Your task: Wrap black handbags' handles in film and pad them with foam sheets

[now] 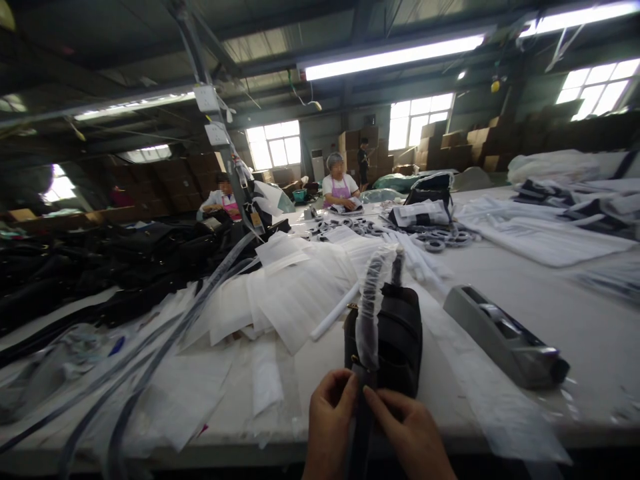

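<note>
The black handbag (395,340) stands upright at the lower centre of the frame, near the front edge of the white table (575,320). Its handle (370,300) rises toward the middle of the frame and is wrapped in white foam mesh. A black strap (363,413) hangs from the bag toward the bottom edge. The left hand (330,417) and right hand (410,433) meet just below the bag, and each has thumb and fingers pinched shut on that strap.

Right of the bag, near but not touching, lies a grey tape dispenser (505,337), angled toward the lower right. A loose clear plastic sheet (480,393) lies between them. Left of the bag a white rolled tube (335,312) lies just beside it, with a heap of white paper sheets (295,293) behind. Clear plastic strips (150,353) run toward the lower left, and black bags (100,267) are piled at the far left.

Bare tabletop is open to the right, behind the dispenser. At the far end, 2 seated co-workers (339,183) work well apart from the hands.
</note>
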The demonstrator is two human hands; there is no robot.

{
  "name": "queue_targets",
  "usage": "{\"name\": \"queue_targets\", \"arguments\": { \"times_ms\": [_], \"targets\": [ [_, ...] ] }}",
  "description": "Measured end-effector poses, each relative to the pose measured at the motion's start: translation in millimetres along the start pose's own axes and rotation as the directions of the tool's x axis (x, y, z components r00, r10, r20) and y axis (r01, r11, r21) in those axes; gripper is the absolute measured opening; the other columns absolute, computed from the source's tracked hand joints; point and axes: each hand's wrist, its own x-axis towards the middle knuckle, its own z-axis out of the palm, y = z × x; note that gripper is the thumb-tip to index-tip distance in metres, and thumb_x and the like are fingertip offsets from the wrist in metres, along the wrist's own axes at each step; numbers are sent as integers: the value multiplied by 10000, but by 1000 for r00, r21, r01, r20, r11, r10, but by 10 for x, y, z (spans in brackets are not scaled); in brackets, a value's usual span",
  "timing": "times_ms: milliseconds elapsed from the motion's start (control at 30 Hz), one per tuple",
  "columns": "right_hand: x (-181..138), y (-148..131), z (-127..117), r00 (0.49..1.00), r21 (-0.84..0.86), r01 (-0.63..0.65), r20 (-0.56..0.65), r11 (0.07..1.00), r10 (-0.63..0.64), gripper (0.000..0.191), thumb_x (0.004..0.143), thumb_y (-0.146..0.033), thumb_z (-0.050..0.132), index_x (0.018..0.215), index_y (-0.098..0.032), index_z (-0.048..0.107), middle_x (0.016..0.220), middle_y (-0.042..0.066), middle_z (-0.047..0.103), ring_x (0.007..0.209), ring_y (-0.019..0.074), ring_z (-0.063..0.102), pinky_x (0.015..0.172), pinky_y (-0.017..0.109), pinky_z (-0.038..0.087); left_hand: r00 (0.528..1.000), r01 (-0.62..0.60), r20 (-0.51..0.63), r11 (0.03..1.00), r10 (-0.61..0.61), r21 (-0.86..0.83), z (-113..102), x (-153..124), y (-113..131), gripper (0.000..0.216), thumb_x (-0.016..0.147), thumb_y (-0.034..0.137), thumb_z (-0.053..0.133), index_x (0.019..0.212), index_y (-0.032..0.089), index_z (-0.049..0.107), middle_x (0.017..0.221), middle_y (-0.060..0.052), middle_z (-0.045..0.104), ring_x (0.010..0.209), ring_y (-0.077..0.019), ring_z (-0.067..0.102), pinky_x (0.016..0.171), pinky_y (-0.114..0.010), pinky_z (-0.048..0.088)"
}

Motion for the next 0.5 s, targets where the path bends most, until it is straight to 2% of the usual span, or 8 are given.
{"name": "queue_targets", "arguments": {
  "times_ms": [100, 233, 367, 500],
  "targets": [
    [7, 30, 21, 1000, 24, -15, -2, 1000, 15, 569, 792, -701, 590, 690, -162, 743, 630, 22, 625, 612, 182, 535, 539, 247, 397, 1000, -30, -2, 998, 31, 55, -37, -32, -45, 420, 848, 569, 616, 930, 162, 680, 871, -50, 708, 875, -210, 632, 785, -272, 482],
    [-12, 61, 22, 1000, 50, -28, 12, 998, 27, 539, 798, -678, 615, 727, -163, 758, 669, 25, 646, 667, 205, 565, 578, 253, 426, 998, 16, 59, 998, -20, 68, -100, -109, -221, 465, 848, 616, 582, 885, 157, 645, 822, -47, 680, 824, -208, 618, 762, -286, 489],
    [-26, 28, 33, 1000, 62, -24, 4, 998, 24, 516, 786, -670, 641, 811, -179, 797, 749, 38, 707, 786, 257, 626, 682, 268, 481, 999, 42, 24, 999, -43, 10, -107, -174, -366, 466, 818, 617, 624, 868, 154, 643, 786, -39, 661, 792, -197, 607, 736, -277, 485],
    [-28, 11, 59, 999, 66, -44, 1, 997, 44, 537, 764, -690, 654, 854, -182, 806, 795, 47, 733, 814, 272, 646, 701, 278, 496, 1000, 19, -8, 999, -20, -38, -87, -198, -374, 445, 814, 601, 641, 840, 157, 659, 762, -32, 665, 776, -190, 613, 729, -270, 489]
  ]
}}
